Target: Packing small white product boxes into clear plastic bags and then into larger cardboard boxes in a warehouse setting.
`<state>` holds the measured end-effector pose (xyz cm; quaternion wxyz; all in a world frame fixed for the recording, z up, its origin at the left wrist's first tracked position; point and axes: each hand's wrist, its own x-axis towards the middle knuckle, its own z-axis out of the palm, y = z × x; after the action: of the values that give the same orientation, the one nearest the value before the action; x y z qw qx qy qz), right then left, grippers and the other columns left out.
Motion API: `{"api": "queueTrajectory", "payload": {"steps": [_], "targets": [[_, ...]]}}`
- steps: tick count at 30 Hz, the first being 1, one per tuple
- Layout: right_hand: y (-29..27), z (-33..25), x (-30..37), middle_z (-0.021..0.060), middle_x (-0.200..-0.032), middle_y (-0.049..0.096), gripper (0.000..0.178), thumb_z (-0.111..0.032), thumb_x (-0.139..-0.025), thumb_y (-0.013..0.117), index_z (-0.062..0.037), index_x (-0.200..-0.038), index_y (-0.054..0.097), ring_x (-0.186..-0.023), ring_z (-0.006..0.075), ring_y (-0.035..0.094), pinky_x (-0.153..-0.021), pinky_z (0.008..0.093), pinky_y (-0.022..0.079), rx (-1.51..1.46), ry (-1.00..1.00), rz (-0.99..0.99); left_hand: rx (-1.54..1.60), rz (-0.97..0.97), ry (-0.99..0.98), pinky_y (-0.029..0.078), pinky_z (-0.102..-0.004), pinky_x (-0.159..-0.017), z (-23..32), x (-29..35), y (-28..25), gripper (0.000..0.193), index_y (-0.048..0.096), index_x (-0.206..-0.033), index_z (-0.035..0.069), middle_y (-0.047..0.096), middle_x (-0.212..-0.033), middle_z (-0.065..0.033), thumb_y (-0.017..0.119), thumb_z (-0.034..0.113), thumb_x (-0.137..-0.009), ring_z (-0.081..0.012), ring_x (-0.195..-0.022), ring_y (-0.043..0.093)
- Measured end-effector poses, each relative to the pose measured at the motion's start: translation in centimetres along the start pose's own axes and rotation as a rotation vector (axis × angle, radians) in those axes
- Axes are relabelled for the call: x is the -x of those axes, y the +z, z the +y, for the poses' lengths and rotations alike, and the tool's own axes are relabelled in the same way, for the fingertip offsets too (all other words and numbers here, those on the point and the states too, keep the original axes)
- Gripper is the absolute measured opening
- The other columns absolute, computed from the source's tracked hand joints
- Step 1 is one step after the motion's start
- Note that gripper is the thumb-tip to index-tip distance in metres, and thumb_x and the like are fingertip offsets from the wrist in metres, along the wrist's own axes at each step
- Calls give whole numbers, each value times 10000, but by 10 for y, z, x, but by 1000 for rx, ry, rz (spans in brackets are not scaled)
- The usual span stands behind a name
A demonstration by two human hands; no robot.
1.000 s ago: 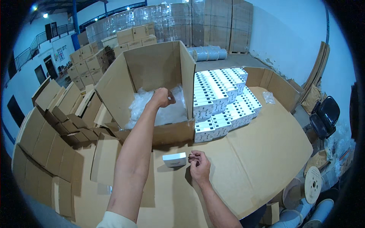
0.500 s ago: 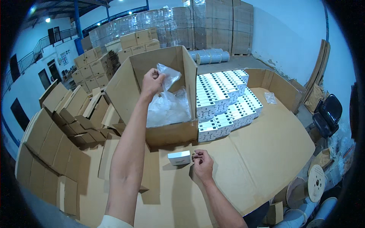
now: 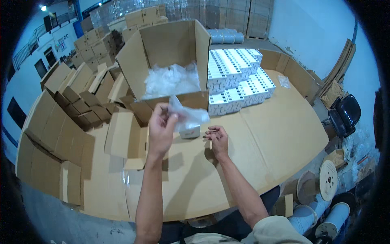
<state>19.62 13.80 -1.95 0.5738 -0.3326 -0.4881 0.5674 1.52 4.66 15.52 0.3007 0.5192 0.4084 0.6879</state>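
Observation:
My left hand (image 3: 161, 131) pinches a clear plastic bag (image 3: 189, 114) by its left end, in front of the large open carton. Behind and below the bag stands a small white box (image 3: 190, 132) on the cardboard-covered table, its upper part hidden by the film. My right hand (image 3: 218, 142) is just to the right of this box, its fingers loosely bent and apart, with nothing seen in them. More clear bags (image 3: 170, 80) lie heaped inside the large carton (image 3: 170, 42). Beside that carton are stacked rows of small white boxes (image 3: 237, 97).
A smaller open carton (image 3: 122, 134) sits left of my left arm, with several folded cartons (image 3: 57, 150) further left. A flat plastic bag (image 3: 284, 81) lies at the table's far right. Cable spools (image 3: 328, 181) and a black chair (image 3: 345, 116) stand beyond the right edge.
My left hand has come out of the large carton toward me, bringing a plastic bag over the small white box. My right hand stays beside the box. The view has tilted downward.

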Motion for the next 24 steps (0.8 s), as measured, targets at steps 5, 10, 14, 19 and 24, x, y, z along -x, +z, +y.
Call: {"api": "queueTrajectory", "payload": {"steps": [5, 10, 14, 19, 24], "targets": [[-14, -25, 9, 118, -1011, 692, 139, -42, -983, 541, 21, -1073, 627, -798, 140, 670, -706, 261, 541, -106, 245, -253, 85, -26, -267, 500, -270, -866, -54, 81, -10, 149, 526, -1137, 27, 623, -1011, -33, 546, 0, -992, -88, -933, 596], [-3, -55, 20, 108, -1064, 694, 204, -73, -990, 567, 17, -1161, 629, -843, 121, 660, -733, 255, 536, 4, 383, -550, 82, -52, -453, 481, -246, -825, -86, 104, -12, 129, 555, -1143, 31, 608, -975, -13, 518, 66, -1024, -79, -920, 581], [8, -66, 31, 11, -991, 662, 278, -78, -924, 695, -7, -1184, 628, -909, 65, 603, -781, 238, 507, 86, 354, -644, 26, -86, -467, 473, -242, -795, -102, 103, -13, 146, 560, -1162, 36, 609, -978, -16, 515, 96, -1037, -79, -907, 570], [4, -62, 26, -34, -862, 620, 323, 6, -855, 759, -8, -1148, 625, -793, 40, 589, -724, 211, 505, 200, 445, -704, -175, -3, -368, 456, -237, -719, -105, 96, -9, 166, 587, -1164, 26, 602, -893, -9, 561, 130, -1037, -69, -799, 537], [-3, -76, 20, -31, -839, 621, 321, -19, -864, 768, 11, -1149, 625, -759, 41, 587, -694, 196, 506, 145, 473, -671, -268, 42, -387, 384, -207, -592, -92, 91, -19, 151, 605, -1118, 36, 561, -749, 30, 624, 144, -1015, -30, -699, 484]]}}
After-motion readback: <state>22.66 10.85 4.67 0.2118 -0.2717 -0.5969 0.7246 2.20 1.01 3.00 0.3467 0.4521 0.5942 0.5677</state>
